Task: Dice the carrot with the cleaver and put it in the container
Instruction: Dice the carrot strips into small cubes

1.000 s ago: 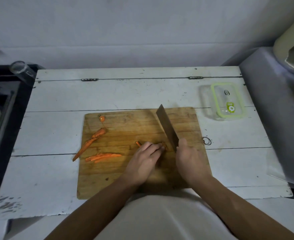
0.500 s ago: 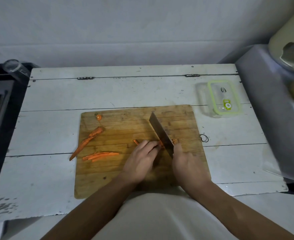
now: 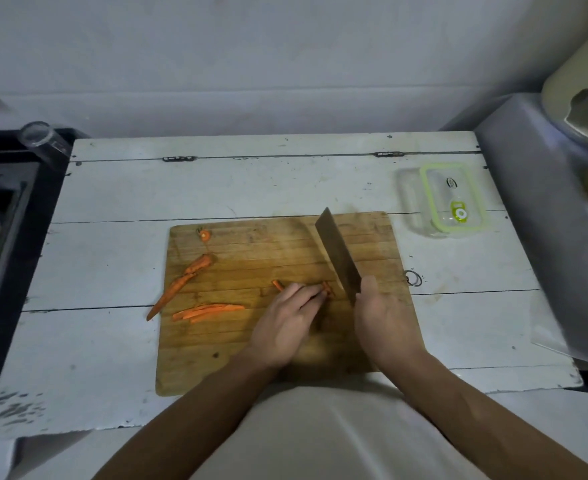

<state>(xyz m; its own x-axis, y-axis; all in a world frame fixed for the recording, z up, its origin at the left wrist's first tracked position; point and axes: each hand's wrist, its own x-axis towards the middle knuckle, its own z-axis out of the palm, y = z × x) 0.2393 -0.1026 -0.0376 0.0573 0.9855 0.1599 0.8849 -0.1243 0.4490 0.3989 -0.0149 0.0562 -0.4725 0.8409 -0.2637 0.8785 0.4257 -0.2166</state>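
White planks of a worn table [image 3: 112,341] carry a wooden board [image 3: 233,348]. At its left edge lies a carrot half [image 3: 181,282], its tip hanging over the planks; strips [image 3: 207,311] lie just beside it. Mid-board, the left hand [image 3: 285,323] presses curled fingertips [image 3: 315,292] onto a small bundle [image 3: 327,289]. Beside it the cleaver [image 3: 337,254] is tilted up, gripped by the right hand [image 3: 382,317]. Far right sits the container [image 3: 453,199], lid seemingly on. The fingertips lie near the blade's path, so a drifting chop could nick them; thin strips may also roll apart.
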